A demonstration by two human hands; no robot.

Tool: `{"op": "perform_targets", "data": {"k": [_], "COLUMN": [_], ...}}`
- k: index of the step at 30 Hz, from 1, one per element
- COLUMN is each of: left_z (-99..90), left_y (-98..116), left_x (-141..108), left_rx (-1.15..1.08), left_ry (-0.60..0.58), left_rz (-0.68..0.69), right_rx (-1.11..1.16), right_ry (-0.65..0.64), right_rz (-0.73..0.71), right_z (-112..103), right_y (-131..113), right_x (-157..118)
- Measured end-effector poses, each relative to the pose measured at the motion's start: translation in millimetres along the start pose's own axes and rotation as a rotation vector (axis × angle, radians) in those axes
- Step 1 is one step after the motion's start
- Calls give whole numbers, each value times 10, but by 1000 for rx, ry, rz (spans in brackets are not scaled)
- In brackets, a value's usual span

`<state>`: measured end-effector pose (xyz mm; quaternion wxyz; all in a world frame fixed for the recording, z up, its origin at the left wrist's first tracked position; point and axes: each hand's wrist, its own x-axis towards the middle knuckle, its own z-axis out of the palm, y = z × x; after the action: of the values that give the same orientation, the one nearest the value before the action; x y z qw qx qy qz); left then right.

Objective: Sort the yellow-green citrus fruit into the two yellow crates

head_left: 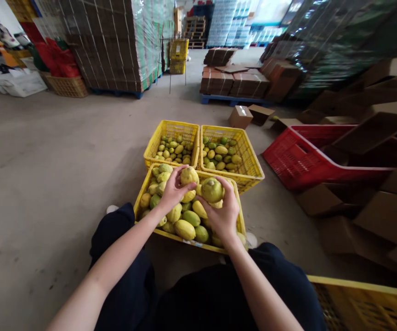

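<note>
My left hand (175, 187) is closed round a pale yellow fruit (189, 175), thumb below and fingers on its far side. In my right hand (226, 208) is a rounder, greener fruit (212, 190), gripped between thumb and fingers, its blunt end facing me. The two fruits are side by side but apart, held above a yellow plastic crate (188, 241) between my knees. Yellow and green oval fruits, papaya-like in shape, fill that crate, such as a yellow one (185, 229) near its front edge. My hands and forearms hide part of the heap.
Beyond stand two yellow crates, left (146, 155) and right (253, 174), partly filled with similar fruit. A red crate (281, 161) and cardboard boxes (374, 220) crowd the right. Another yellow crate (360, 287) is close at lower right. Wrapped pallet stacks (102, 46) rise behind.
</note>
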<state>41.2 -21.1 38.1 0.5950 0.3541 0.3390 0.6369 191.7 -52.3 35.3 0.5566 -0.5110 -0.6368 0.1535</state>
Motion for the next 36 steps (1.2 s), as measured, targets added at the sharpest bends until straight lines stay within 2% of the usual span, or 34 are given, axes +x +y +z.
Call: {"op": "perform_targets", "data": {"k": [5, 10, 13, 16, 18, 22, 24, 28, 32, 36], "left_z": [4, 13, -12, -49, -68, -77, -70, -27, 45, 79], "left_y": [33, 65, 77, 72, 65, 65, 71, 66, 35, 8], "left_x": [-37, -44, -34, -23, -15, 6, 8, -22, -62, -62], "left_rx": [-66, -49, -30, -25, -51, -193, -265, -424, -593, -669], "left_ry": [-46, -43, -18, 16, 29, 60, 72, 73, 150, 254], "left_rz": [-43, -48, -64, -82, -120, -350, -442, -503, -495, -477], "right_rx": [4, -14, 31, 198, 365, 700, 811, 995, 1245, 1445], "right_ry": [38, 23, -3, -82, -119, -162, -165, -135, -98, -44], "right_rz": [28, -12, 23, 148, 300, 630, 702, 849, 975, 1016], "right_z": [1, 40, 33, -5, -27, -6, 32, 118, 168, 192], "right_y": [59, 51, 21, -27, -65, -139, -162, -132, -15, 88], "right_x": [21, 10, 29, 52, 61, 77, 94, 132, 141, 132]}}
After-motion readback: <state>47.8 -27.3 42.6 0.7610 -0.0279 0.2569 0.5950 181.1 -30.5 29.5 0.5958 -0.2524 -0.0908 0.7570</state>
